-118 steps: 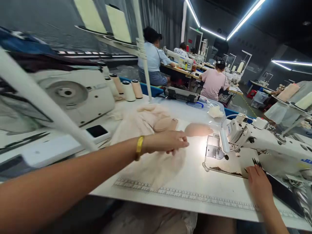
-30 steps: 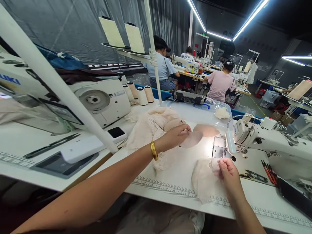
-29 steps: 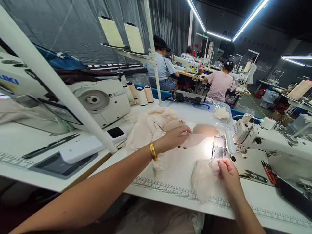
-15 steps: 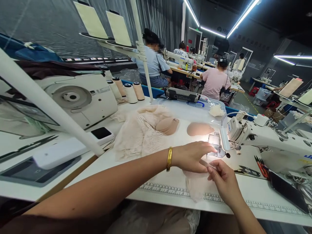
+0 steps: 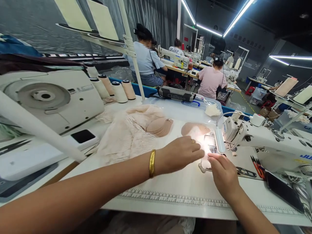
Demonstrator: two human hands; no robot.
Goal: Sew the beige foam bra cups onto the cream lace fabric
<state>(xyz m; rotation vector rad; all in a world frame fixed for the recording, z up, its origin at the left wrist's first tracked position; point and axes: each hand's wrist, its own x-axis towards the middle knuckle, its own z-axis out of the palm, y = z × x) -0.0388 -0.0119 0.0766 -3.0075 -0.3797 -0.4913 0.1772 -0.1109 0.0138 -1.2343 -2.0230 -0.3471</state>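
My left hand (image 5: 181, 152), with a gold bangle at its wrist, is closed in a pinch just left of the sewing machine's needle area. Facing it, my right hand (image 5: 223, 175) has thumb and fingers pinched together. Between their fingertips is thin pale fabric (image 5: 200, 139), partly washed out by the lamp. It reaches the edge of a beige oval pad (image 5: 188, 128) lying behind. The sewing machine (image 5: 235, 128) stands just beyond my right hand, its lamp (image 5: 219, 139) shining on the needle plate. To the left lie a cream lace garment (image 5: 119, 139) and stacked beige pads (image 5: 162, 128).
Thread snips (image 5: 246, 172), red-handled tools (image 5: 257, 167) and a dark phone (image 5: 284, 191) lie on the right. A printed ruler (image 5: 170, 197) runs along the front edge. Thread cones (image 5: 119, 92) and another machine (image 5: 48, 97) stand left. Co-workers sit at machines beyond.
Both hands have moved up toward the needle area, and the fabric that hung over the ruler is lifted away. My left fingers have curled in. The view has shifted slightly right.
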